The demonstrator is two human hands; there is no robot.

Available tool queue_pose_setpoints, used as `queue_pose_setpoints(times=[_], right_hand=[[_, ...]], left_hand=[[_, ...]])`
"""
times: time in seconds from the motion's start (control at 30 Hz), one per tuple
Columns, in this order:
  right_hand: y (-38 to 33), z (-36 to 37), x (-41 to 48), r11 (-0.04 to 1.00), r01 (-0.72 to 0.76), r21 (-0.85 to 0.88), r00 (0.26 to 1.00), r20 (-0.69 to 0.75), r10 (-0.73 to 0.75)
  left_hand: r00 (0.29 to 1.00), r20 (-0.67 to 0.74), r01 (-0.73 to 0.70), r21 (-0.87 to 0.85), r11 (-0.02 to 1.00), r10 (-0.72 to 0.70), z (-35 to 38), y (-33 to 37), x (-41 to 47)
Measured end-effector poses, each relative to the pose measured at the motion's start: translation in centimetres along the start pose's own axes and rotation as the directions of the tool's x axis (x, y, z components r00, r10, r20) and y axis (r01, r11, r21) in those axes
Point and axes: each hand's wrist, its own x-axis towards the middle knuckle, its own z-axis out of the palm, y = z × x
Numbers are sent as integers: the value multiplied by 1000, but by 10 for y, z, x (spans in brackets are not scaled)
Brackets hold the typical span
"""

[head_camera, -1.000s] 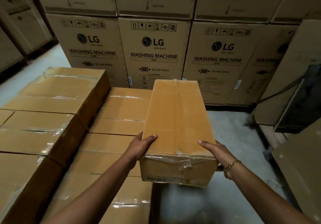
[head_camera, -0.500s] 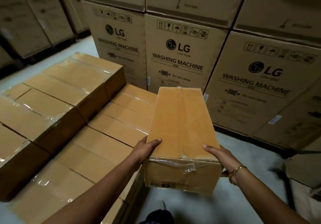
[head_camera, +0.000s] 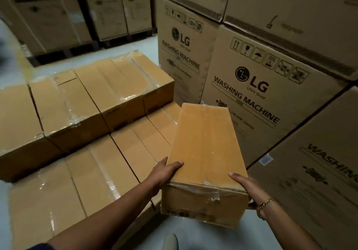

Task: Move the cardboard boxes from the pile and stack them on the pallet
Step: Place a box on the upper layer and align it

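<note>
Left hand (head_camera: pixel 164 173) and right hand (head_camera: pixel 247 188) gripped the near end of 1 cardboard box (head_camera: pixel 203 143), thumbs on top, holding it above the edge of the stacked boxes (head_camera: pixel 108 174), probably to steady it for setting down there.

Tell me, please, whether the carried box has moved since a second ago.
Yes: the carried box has swung left, from crosswise to the seams of the stacked boxes to more nearly along them.
</note>
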Motion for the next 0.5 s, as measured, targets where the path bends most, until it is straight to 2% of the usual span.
queue_pose_setpoints(times=[0.23,0.5], right_hand=[[-66,-43,115,986,73,-151,976,214,-40],[-141,-103,222,913,234,-334,902,426,-75]], left_hand=[[978,-201,13,-176,984,-49,43,17,42],[898,-424,-25,-311,950,-115,141,51,86]])
